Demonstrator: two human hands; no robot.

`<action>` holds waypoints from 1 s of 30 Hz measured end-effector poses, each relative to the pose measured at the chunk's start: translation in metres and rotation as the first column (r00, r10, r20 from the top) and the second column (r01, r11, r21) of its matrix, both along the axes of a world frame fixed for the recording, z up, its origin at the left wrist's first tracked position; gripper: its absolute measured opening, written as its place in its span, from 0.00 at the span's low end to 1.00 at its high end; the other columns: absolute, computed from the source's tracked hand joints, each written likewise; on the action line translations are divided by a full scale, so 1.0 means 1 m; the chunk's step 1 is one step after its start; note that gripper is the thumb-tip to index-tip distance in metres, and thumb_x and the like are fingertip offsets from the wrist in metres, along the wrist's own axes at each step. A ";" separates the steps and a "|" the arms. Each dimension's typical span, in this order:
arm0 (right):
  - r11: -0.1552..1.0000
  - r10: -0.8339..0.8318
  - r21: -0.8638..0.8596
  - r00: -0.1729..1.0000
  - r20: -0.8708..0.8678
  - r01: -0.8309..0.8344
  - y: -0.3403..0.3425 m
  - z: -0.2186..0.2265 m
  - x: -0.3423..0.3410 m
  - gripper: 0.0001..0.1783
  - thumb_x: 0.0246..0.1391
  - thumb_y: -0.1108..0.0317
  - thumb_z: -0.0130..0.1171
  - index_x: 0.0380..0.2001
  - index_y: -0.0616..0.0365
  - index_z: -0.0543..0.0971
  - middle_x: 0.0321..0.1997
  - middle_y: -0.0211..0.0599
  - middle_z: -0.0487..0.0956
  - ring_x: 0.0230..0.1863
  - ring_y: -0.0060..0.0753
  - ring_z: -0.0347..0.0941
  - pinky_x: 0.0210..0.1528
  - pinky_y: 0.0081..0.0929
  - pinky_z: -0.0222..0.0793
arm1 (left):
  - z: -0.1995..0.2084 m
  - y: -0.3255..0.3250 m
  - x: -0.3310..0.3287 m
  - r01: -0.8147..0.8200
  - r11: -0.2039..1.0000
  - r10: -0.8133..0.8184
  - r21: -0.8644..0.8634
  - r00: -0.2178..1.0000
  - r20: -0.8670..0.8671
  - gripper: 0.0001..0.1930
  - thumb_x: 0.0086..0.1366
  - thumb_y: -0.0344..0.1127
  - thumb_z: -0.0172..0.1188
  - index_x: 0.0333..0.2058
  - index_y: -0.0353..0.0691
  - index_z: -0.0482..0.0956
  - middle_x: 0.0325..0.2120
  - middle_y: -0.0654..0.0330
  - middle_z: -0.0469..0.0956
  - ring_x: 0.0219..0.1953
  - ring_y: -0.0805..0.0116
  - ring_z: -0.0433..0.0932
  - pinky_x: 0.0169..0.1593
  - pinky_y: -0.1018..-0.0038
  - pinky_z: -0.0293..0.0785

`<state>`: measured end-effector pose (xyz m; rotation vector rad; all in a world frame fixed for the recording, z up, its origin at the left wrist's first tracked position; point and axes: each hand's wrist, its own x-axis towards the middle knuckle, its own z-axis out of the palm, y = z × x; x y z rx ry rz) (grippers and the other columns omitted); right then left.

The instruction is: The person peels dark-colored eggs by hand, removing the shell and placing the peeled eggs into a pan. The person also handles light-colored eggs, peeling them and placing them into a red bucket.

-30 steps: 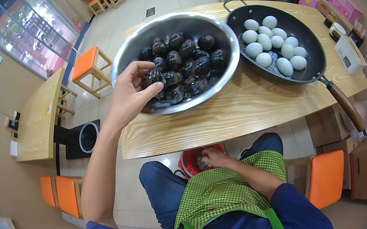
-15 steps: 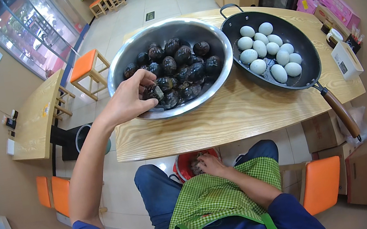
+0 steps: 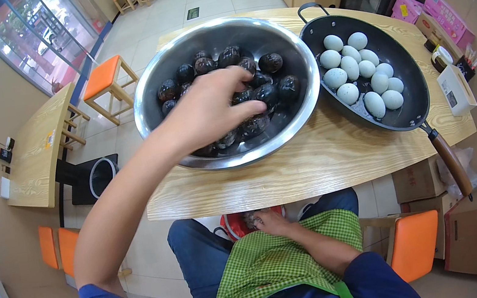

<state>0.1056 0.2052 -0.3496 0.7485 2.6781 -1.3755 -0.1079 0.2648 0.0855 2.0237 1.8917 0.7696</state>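
Dark eggs [image 3: 253, 85] fill a steel bowl [image 3: 150, 94] at 12 o'clock; left hand [image 3: 208, 113] reaches in, fingers curled, grip hidden; right hand [image 3: 268, 221] low at 6 o'clock, grip unclear.

Black eggs [image 3: 272, 61] in the silver bowl [image 3: 149, 82], white eggs [image 3: 331, 59] in the black pan [image 3: 404, 72] (apron [image 3: 274, 264]: green-checked).

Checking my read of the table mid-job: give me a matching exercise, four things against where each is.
Things:
1. dark eggs
2. pale eggs
3. left hand
4. right hand

Places:
A. in the black pan
B. below the table edge, by the red container
C. in the steel bowl
D. reaching over the bowl

Pairs: 1-C, 2-A, 3-D, 4-B
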 end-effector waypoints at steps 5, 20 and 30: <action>1.000 0.015 0.021 0.999 0.028 -0.015 -0.001 0.003 -0.002 0.19 0.55 0.59 0.56 0.45 0.61 0.77 0.48 0.55 0.77 0.51 0.56 0.73 0.54 0.46 0.69 | -0.018 0.050 0.022 0.042 0.991 -0.080 -0.128 0.948 -0.309 0.26 0.56 0.43 0.68 0.50 0.33 0.75 0.43 0.43 0.78 0.48 0.48 0.77 0.55 0.61 0.72; 0.998 0.000 0.063 1.000 -0.008 0.000 0.007 -0.004 -0.001 0.17 0.55 0.60 0.56 0.41 0.62 0.77 0.45 0.56 0.77 0.49 0.57 0.74 0.52 0.48 0.71 | 0.022 0.031 0.008 0.019 0.927 0.243 -0.375 0.732 0.637 0.23 0.62 0.42 0.65 0.50 0.31 0.77 0.37 0.55 0.80 0.36 0.71 0.81 0.39 0.73 0.82; 1.000 0.003 -0.001 0.999 -0.046 -0.003 0.004 -0.011 -0.003 0.19 0.53 0.65 0.53 0.46 0.63 0.77 0.44 0.58 0.78 0.48 0.61 0.74 0.52 0.50 0.71 | 0.069 -0.116 0.115 0.391 0.898 0.241 -0.199 -0.060 0.969 0.33 0.49 0.26 0.73 0.52 0.15 0.69 0.44 0.37 0.78 0.46 0.56 0.82 0.53 0.67 0.78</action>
